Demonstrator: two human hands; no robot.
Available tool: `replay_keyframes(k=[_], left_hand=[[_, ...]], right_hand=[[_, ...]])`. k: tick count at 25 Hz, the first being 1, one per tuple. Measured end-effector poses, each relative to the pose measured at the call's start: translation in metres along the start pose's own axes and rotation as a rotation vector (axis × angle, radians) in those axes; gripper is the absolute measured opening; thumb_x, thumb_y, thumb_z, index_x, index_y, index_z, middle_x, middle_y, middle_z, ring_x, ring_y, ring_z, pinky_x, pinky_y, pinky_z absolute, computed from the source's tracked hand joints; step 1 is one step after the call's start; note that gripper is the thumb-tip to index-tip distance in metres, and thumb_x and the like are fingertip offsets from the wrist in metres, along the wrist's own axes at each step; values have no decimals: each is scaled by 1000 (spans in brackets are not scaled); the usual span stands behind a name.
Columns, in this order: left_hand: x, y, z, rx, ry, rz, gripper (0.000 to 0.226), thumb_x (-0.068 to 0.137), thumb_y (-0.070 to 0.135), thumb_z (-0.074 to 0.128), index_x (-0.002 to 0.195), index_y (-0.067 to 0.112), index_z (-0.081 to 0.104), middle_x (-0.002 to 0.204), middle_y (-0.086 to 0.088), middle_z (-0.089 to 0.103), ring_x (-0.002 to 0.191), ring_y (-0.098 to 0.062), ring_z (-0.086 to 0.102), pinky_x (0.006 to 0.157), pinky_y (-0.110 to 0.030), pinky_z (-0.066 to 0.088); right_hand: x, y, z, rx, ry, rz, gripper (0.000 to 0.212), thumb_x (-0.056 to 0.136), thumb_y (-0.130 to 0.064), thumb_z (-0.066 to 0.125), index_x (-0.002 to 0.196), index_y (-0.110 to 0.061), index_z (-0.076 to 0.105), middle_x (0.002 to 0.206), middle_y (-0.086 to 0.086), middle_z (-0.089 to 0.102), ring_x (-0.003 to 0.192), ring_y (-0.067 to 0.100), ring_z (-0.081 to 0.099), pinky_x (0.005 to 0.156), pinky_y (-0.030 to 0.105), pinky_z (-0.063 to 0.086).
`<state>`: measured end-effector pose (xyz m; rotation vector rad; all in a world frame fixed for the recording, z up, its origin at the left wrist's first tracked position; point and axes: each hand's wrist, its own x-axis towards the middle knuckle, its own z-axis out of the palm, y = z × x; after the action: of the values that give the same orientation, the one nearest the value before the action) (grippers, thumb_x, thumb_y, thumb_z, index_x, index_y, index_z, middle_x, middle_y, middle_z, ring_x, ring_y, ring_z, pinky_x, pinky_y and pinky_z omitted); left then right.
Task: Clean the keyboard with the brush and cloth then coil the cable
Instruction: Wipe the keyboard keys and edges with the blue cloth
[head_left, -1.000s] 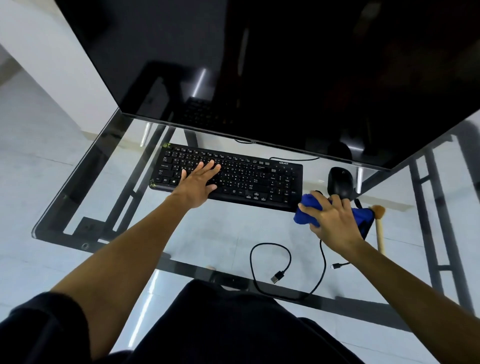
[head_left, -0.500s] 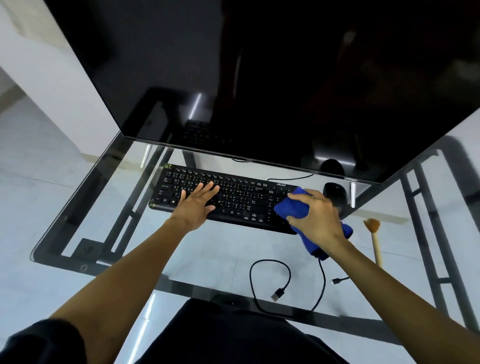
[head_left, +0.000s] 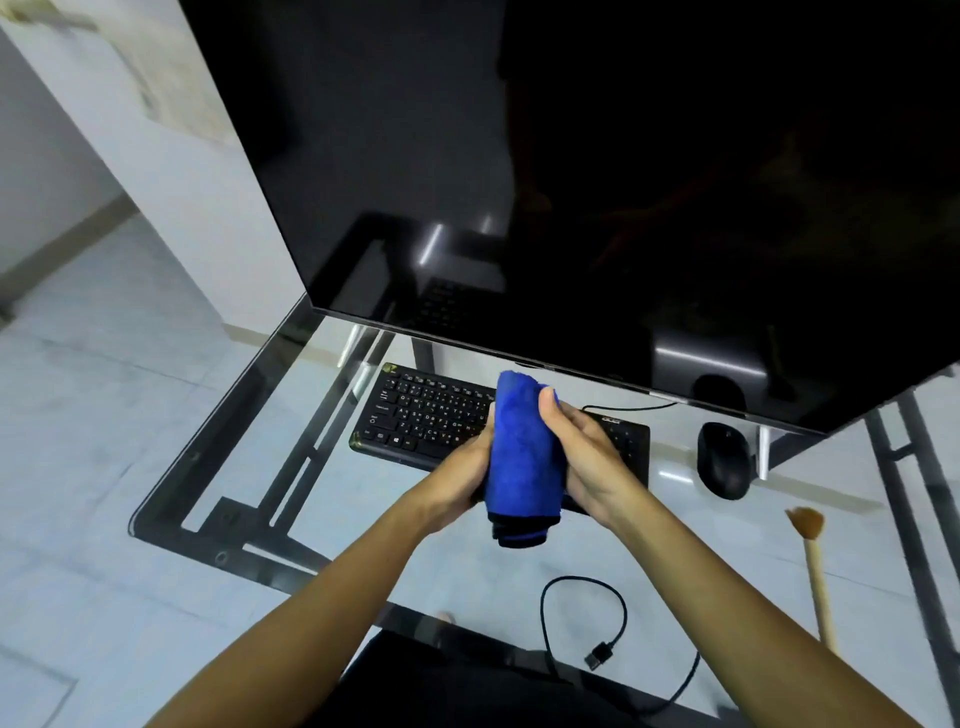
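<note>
A blue cloth (head_left: 524, 457) is held upright above the middle of the black keyboard (head_left: 426, 415). My left hand (head_left: 462, 478) grips its left side and my right hand (head_left: 587, 457) grips its right side, thumb near the top. The two hands and the cloth hide the keyboard's middle and part of its right end. The keyboard's black cable (head_left: 582, 623) lies looped on the glass near the front edge, its USB plug (head_left: 597, 657) free. A wooden-handled brush (head_left: 815, 561) lies at the right.
A glass desk (head_left: 218, 457) on a black frame carries everything. A large dark monitor (head_left: 571, 182) overhangs the keyboard from behind. A black mouse (head_left: 723, 460) sits right of the keyboard. My dark-clothed lap is below the front edge.
My right hand carried the blue cloth from beside the mouse to above the keyboard's middle. My left hand left the keys and took hold of the cloth. The view swung left.
</note>
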<state>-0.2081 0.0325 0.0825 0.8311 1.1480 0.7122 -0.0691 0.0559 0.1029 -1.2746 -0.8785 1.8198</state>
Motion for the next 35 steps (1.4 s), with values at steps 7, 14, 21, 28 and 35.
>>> replay_keyframes(k=[7,14,21,28,35], left_hand=[[-1,-1,-19,-161,72,70,42,97,51,36,127,30,56,121,4,67,114,-15,61,92,-35,50],[-6,7,-42,-224,338,203,30,88,30,62,116,19,63,113,-3,71,110,-20,65,91,-35,52],[-12,28,-72,-126,506,189,37,74,32,79,107,24,65,103,3,74,99,-18,69,86,-39,55],[-22,36,-70,99,736,240,23,76,32,77,85,26,57,82,11,64,77,-3,60,68,-23,51],[-19,38,-46,168,821,309,32,93,45,51,97,13,49,79,7,60,73,-8,59,63,-20,45]], right_hand=[[22,7,27,-116,152,-217,25,90,-27,61,106,-10,54,94,0,65,90,13,62,84,28,51],[31,-9,19,-296,354,-328,37,76,-21,77,104,-8,56,96,-1,65,88,14,62,82,26,50],[37,-19,4,-195,187,-257,19,80,-15,73,99,-10,70,101,8,73,101,26,68,93,42,53],[36,-18,22,-625,397,-493,21,76,-29,77,75,-13,62,71,-3,65,68,10,59,64,15,46],[20,-7,72,-390,76,-410,25,83,-16,70,108,-15,68,101,-3,71,89,10,68,79,23,56]])
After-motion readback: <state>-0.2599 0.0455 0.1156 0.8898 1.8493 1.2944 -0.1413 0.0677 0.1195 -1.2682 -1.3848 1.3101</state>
